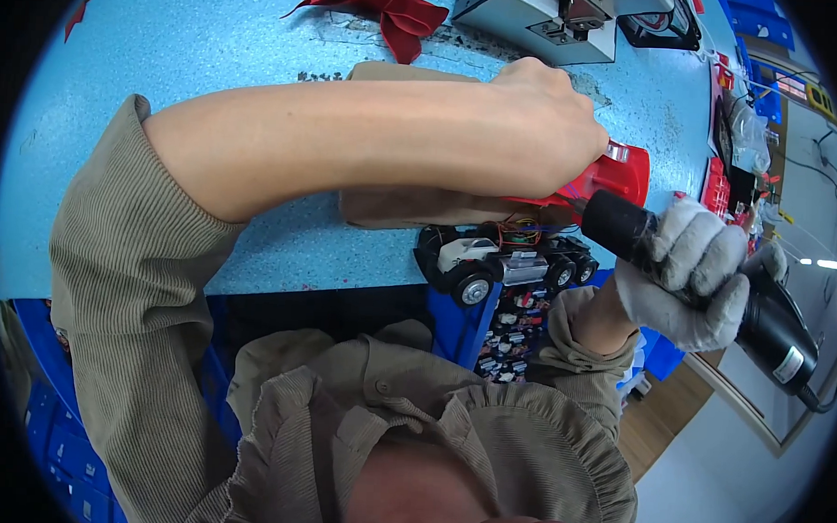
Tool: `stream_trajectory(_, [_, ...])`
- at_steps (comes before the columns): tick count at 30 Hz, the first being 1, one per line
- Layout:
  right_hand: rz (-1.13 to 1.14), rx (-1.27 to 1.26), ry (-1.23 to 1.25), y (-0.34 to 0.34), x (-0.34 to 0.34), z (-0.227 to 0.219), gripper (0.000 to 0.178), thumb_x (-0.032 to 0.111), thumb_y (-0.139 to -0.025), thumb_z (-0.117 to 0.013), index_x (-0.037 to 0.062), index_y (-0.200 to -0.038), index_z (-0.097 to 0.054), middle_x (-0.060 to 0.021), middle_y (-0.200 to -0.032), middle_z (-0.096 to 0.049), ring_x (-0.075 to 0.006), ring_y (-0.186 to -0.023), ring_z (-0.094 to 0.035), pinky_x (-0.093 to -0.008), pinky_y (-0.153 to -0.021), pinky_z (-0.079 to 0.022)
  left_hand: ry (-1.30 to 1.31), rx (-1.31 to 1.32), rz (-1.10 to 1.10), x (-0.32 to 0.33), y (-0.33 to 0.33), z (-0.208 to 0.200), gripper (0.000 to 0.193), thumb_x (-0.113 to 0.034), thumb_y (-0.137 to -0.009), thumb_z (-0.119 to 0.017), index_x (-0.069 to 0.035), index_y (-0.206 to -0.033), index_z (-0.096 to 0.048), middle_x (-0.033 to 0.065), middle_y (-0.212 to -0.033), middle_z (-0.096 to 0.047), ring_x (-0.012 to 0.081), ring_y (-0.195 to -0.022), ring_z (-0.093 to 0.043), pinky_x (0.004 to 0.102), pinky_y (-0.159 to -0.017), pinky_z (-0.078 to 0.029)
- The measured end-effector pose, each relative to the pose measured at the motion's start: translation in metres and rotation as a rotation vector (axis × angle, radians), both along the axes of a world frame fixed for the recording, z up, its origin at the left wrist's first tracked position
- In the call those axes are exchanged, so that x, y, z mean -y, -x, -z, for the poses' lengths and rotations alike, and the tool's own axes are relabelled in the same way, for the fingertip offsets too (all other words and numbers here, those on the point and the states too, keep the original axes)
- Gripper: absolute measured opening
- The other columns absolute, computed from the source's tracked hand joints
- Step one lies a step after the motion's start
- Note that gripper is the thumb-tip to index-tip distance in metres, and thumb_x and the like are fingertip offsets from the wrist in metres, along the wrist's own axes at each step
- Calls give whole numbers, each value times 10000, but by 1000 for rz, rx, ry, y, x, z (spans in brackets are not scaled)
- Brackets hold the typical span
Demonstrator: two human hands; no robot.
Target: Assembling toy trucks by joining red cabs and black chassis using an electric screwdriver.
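Observation:
My bare left hand (548, 128) reaches across the table with its fingers curled down over a red plastic toy part (632, 175); the fingertips are hidden behind the hand. A white glove covers my right hand (690, 271), which is wrapped round a black corded electric screwdriver (776, 329). The driver's tip points left, at the red part's near edge, close to my left hand; whether it touches a screw cannot be seen. Just below lies a toy truck chassis (492, 261) with black wheels and thin coloured wires, at the table's near edge. Wires run between it and the red part.
Under my left forearm lies a brown pad (383, 210). A dark red cloth (381, 13) and a white metal device (537, 26) sit at the far side of the blue table (271, 256). A bin of small parts (513, 334) stands below the near edge.

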State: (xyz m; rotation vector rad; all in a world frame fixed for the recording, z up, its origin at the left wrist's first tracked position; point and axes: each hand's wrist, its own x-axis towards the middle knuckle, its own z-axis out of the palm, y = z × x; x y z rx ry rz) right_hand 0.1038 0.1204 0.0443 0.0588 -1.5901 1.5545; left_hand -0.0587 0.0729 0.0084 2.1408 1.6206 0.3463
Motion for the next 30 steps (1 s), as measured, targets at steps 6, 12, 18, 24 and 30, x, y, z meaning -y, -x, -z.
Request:
stream_trajectory(6, [-35,11,-40,3,0,0,424,133,-846,-467,115,-1262,-385,-7,-618,-447,-123,-455,-468,-305,-449,-440,21,9,-5,2,0,-1,340,-253,-674,-696,-101,-977,-668,138,-954,-656,288,-885,-644,395,-691,-527])
stream_trajectory(12, [15,142,-155,17,17,-7,237,161,-808,-458,106,-1033,-507,39,-606,-411,-76,-451,-424,-235,-474,-392,11,9,-12,4,1,1,365,-269,-668,-703,-88,-983,-665,146,-940,-653,286,-876,-645,406,-683,-526])
stream_trajectory(18, [-6,138,-243,19,10,-7,289,142,-806,-445,99,-1089,-487,28,-620,-436,-86,-458,-445,-251,-486,-427,-4,659,220,15,44,18,593,-177,-672,-724,-48,-1199,-482,196,-1102,-566,343,-1000,-557,373,-886,-443])
stream_trajectory(24, [-39,99,-177,29,9,-2,295,137,-802,-446,100,-1092,-485,30,-620,-431,-83,-460,-440,-254,-482,-423,-293,844,-153,47,6,73,805,-198,-662,-749,-54,-1322,-312,195,-1112,-560,349,-1010,-555,378,-880,-455])
stream_trajectory(30, [-291,87,33,36,-55,-60,158,252,-851,-491,95,-839,-477,-16,-589,-440,-154,-519,-461,-282,-535,-413,-337,808,-173,45,2,76,756,-216,-645,-766,-34,-1249,-350,179,-1107,-550,341,-998,-561,379,-846,-475])
